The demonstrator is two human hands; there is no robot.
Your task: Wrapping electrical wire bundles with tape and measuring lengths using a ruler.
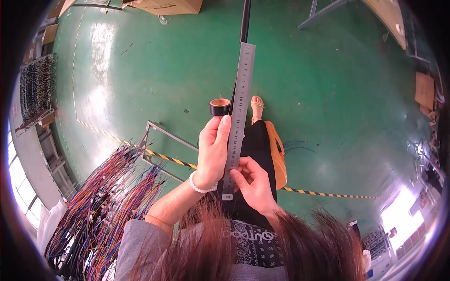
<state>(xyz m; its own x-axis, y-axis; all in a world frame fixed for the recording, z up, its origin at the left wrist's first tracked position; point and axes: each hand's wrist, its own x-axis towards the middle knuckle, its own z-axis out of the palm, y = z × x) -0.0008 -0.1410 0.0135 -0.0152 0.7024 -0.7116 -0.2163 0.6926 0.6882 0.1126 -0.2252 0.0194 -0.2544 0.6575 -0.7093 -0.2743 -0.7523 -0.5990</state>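
Observation:
A long steel ruler [242,89] runs nearly upright through the middle of the head view, over a black cable [245,23] that comes out beyond its far end. The cable also shows along the ruler's left edge and leads into my left hand [212,147]. That hand is closed on it, thumb stretched against the ruler's edge; its fingertips are hidden. A roll of black tape [219,110] sits just beyond the left thumb. Lower on the ruler, my right hand [255,185] pinches the right side near its close end, thumb on the face.
An orange seat [277,154] is under me, beside my dark-trousered leg. To the left, many coloured wires [108,201] hang near a grey metal frame [171,136]. Yellow-black floor tape [328,192] crosses the green floor. A cardboard box [164,5] stands far off.

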